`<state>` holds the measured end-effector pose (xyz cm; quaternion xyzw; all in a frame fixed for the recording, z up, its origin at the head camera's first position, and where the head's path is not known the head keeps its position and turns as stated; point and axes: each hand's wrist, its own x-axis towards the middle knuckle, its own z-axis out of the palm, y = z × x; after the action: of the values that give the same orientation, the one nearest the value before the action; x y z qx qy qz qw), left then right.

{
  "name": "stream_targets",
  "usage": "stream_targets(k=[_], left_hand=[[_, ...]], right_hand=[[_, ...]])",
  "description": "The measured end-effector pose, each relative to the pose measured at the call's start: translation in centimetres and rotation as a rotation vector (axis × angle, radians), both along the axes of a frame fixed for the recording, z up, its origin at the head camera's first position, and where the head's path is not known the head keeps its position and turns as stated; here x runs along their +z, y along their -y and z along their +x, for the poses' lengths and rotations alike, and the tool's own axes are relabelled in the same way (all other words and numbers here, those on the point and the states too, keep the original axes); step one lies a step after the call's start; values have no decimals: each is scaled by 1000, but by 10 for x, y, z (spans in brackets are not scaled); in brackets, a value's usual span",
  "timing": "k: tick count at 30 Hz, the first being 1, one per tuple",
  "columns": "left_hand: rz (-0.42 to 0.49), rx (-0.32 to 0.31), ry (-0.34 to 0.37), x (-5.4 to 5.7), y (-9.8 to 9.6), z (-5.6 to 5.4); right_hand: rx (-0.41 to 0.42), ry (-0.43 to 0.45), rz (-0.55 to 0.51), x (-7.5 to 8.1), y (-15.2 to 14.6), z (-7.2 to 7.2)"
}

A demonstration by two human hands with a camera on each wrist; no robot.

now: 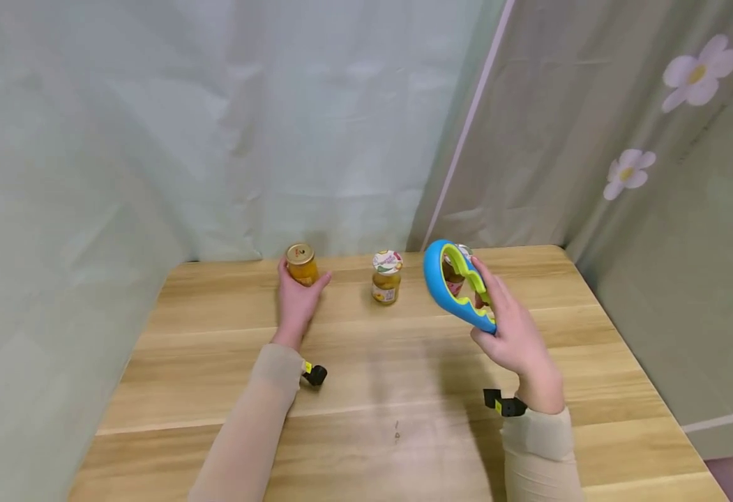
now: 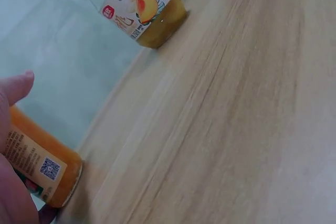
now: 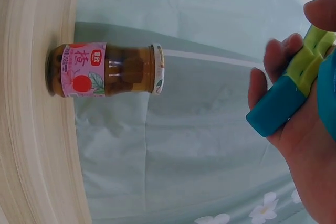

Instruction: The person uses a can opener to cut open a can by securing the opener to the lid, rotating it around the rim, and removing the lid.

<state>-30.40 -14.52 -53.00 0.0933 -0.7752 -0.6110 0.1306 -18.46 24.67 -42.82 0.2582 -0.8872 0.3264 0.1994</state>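
My left hand is at a jar of orange contents with a gold lid, standing at the table's back left. The fingers lie along the jar's left side; the thumb sticks out to the right, apart from the glass. The left wrist view shows this orange jar beside the palm, its base at the tabletop. My right hand holds up a blue and green jar opener, a loop with a scalloped inner edge. Through that loop shows part of a pink-labelled jar with dark contents.
Between the hands stands a peach jar with a patterned white lid. The wooden table backs onto a pale curtain that also runs along its sides. White flowers decorate the curtain at right.
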Motion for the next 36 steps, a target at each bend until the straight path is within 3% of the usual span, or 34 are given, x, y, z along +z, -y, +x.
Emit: stream_targets(k=[10, 19, 25, 30, 36], left_hand=[[0, 48, 20, -1, 1, -9], [42, 28, -25, -3, 7, -1], [34, 5, -80, 1, 3, 19], [79, -36, -164, 13, -11, 47], [113, -126, -157, 34, -33, 83]], right_hand=[[1, -49, 12, 5, 2, -4], [-10, -41, 63, 6, 5, -8], [-10, -52, 101, 7, 8, -6], [-11, -44, 139, 9, 10, -5], [-14, -58, 174, 13, 11, -3]])
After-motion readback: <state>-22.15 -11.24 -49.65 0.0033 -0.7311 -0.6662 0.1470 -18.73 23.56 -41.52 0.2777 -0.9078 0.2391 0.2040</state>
